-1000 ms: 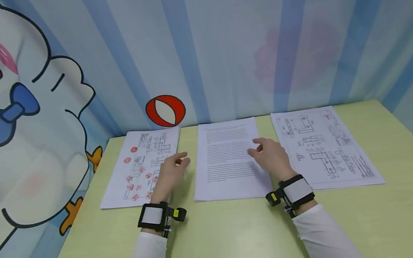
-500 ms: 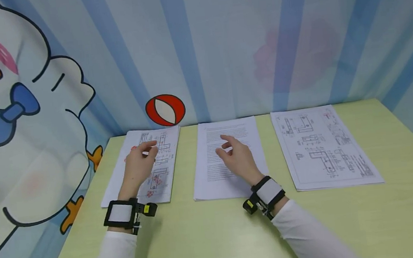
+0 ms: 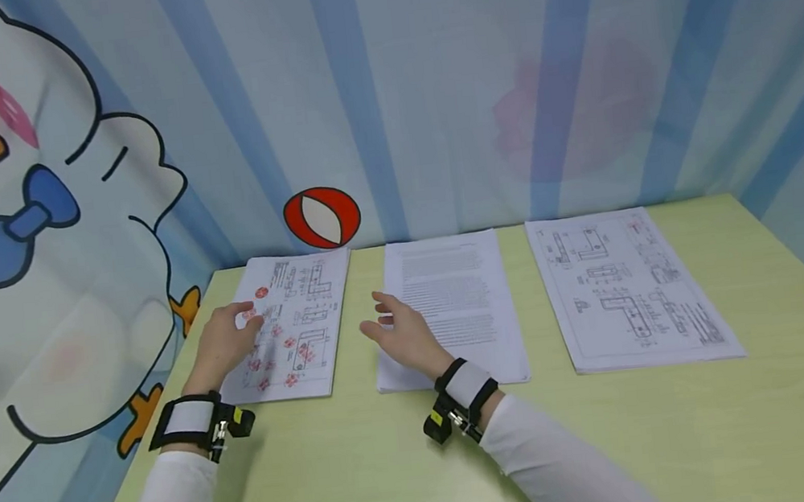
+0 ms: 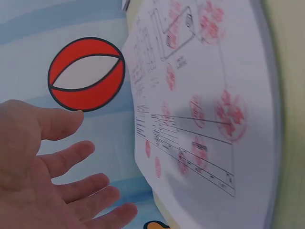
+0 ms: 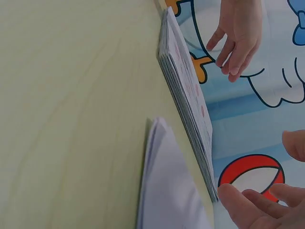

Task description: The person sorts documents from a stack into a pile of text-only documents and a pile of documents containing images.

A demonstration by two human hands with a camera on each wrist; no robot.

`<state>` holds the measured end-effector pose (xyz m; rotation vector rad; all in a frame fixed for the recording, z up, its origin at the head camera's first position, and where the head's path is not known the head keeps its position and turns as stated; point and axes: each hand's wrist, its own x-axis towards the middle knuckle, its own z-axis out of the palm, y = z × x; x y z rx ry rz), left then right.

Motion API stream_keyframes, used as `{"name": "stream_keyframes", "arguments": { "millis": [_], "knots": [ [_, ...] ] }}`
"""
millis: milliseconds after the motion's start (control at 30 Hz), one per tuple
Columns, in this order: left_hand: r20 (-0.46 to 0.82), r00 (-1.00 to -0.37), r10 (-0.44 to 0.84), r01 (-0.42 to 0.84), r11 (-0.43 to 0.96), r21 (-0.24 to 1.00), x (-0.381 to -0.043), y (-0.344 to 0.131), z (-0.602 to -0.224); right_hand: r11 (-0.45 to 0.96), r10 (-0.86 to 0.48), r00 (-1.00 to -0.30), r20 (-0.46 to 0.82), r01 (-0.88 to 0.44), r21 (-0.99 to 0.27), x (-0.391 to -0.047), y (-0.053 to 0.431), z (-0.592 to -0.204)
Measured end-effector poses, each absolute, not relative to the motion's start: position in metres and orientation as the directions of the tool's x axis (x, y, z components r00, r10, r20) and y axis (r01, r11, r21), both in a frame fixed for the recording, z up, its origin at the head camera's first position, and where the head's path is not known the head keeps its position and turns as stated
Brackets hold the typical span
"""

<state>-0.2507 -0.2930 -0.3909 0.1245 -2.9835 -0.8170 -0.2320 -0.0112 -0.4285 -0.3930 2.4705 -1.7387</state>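
My left hand (image 3: 225, 342) hovers above the left edge of a paper stack (image 3: 322, 323) printed with line drawings and red round stamps. Its fingers are relaxed and apart, holding nothing; in the left wrist view the stamped top sheet (image 4: 214, 167) lies beside the hand. Over the left side of the middle stack (image 3: 465, 301), printed with lines of text, is my right hand (image 3: 406, 335), fingers loosely spread and holding nothing. The right wrist view shows the stamped stack's layered edge (image 5: 183, 100) and a near corner of the middle stack (image 5: 164, 186).
A third stack (image 3: 631, 293) with line drawings, without red round stamps, lies at the right. All three stand on a pale yellow-green table (image 3: 365, 473). Behind the table's far edge hangs a blue striped curtain (image 3: 446, 101) with cartoon prints. Each wrist wears a strapped camera.
Both hands have moved left: the left from the stamped stack's right side to its left edge, the right from the middle stack's right side to its left. The stacks stay in place.
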Motion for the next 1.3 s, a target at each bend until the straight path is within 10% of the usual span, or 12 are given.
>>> {"name": "stream_keyframes", "arguments": {
  "millis": [433, 1300],
  "knots": [
    [-0.256, -0.963, -0.080, -0.192, 0.872, 0.450, -0.254, -0.317, -0.413, 0.315, -0.358, -0.930, -0.087, -0.033, -0.948, -0.240, -0.046, -0.445],
    [-0.237, -0.967, -0.091, -0.191, 0.875, 0.445, -0.247, -0.308, -0.429, -0.079, -0.405, -0.896, -0.181, 0.231, -0.970, -0.246, -0.070, -0.452]
  ]
}}
